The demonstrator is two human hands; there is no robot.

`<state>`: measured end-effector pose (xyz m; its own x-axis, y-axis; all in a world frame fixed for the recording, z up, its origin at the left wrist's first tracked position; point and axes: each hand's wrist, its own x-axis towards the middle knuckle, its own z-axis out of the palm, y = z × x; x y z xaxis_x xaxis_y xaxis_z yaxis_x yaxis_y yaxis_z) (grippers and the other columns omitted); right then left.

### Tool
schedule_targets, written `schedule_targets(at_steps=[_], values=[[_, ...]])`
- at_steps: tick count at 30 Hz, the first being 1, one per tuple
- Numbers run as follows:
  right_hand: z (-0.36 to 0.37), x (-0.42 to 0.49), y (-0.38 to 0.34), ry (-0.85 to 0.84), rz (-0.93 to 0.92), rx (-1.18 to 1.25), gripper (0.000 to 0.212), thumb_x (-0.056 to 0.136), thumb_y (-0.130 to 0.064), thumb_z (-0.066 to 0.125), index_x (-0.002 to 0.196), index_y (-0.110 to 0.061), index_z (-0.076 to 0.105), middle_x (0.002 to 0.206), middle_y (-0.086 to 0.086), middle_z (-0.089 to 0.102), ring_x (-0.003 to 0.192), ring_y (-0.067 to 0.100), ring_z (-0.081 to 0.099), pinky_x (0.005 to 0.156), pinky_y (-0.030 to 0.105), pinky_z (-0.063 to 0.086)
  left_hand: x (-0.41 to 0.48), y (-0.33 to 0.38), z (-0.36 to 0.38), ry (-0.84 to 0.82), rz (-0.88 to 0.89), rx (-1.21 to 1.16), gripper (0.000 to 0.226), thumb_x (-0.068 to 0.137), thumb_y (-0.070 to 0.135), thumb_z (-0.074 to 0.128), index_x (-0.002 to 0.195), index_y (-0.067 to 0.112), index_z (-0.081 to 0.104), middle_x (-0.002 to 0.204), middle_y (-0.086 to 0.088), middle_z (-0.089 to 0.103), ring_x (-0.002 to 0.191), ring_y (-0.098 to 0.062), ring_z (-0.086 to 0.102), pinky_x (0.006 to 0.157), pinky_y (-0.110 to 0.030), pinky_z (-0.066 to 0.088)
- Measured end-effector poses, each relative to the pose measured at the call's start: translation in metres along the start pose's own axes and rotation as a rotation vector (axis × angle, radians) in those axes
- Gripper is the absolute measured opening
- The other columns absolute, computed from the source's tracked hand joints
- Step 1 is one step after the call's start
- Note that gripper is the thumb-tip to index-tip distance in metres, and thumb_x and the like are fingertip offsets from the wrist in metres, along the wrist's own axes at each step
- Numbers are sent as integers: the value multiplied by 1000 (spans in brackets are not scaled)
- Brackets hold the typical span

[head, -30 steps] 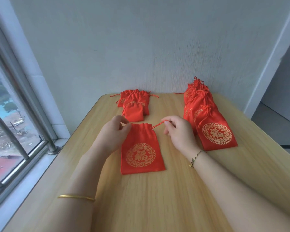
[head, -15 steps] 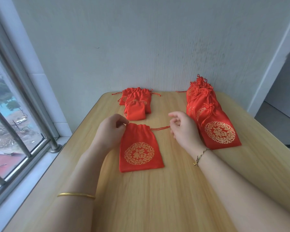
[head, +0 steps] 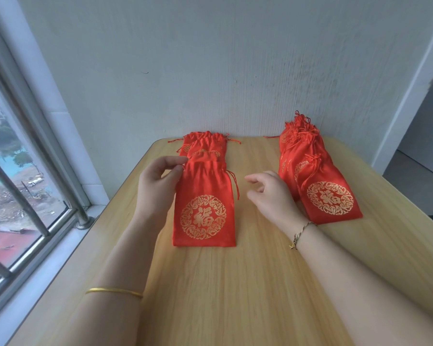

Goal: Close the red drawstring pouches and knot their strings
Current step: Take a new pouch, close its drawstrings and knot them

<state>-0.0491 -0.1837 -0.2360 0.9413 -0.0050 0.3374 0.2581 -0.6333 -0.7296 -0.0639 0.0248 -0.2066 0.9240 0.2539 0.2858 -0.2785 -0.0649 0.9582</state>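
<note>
Lying flat near the middle of the wooden table, a red pouch with a round gold emblem is seen in the head view, its gathered mouth turned toward the wall. Its upper left corner is pinched between the thumb and forefinger of the left hand, and the other fingers are curled beside it. A red drawstring is left hanging loose down the pouch's right edge, touched by neither hand. The right hand is held just to the right of the pouch, apart from it, with fingers loosely bent and nothing gripped. Just behind the pouch, a small stack of pouches is laid by the wall. To the right, a second heap of pouches with tied strings is ranged from the wall forward, the nearest one lying beside the right hand. A gold bangle is worn on the left forearm and a braided bracelet on the right wrist. A barred window is set along the left side.
</note>
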Motion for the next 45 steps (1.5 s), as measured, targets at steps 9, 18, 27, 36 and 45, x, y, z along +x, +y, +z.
schedule_targets(at_steps=[9,18,27,36,45], values=[[7,2,0,-95,-69,-19,23,83,-30,65,103,-19,67,99,-11,50,72,-3,45,77,24,37,0,-1,0,-33,-24,-129,23,93,5,52,88,21,68,96,-4,65,76,-13,58,72,-30,48],[-2,-2,-3,-112,-61,159,17,88,-21,60,84,-10,71,77,7,67,68,15,58,69,29,44,1,-2,-1,-21,-32,-137,22,93,6,52,90,20,69,98,-5,65,82,-13,60,74,-30,48],[-11,-2,-5,4,112,589,24,93,-19,52,70,-15,60,67,-1,62,50,-3,50,46,13,36,7,-9,-9,81,86,363,16,86,7,61,91,20,70,80,8,67,68,-5,58,63,-21,45],[-14,-1,-6,53,190,751,25,95,-10,44,74,-13,56,68,1,58,49,0,50,44,14,37,8,-14,-19,135,45,480,15,87,4,57,89,14,69,80,-2,65,68,-12,58,69,-33,53],[-17,-4,-7,42,160,774,27,95,-20,49,72,-12,59,61,-2,59,47,3,50,46,16,37,8,-18,-21,189,46,592,16,91,12,51,89,6,66,73,-3,65,65,-19,60,68,-36,52]])
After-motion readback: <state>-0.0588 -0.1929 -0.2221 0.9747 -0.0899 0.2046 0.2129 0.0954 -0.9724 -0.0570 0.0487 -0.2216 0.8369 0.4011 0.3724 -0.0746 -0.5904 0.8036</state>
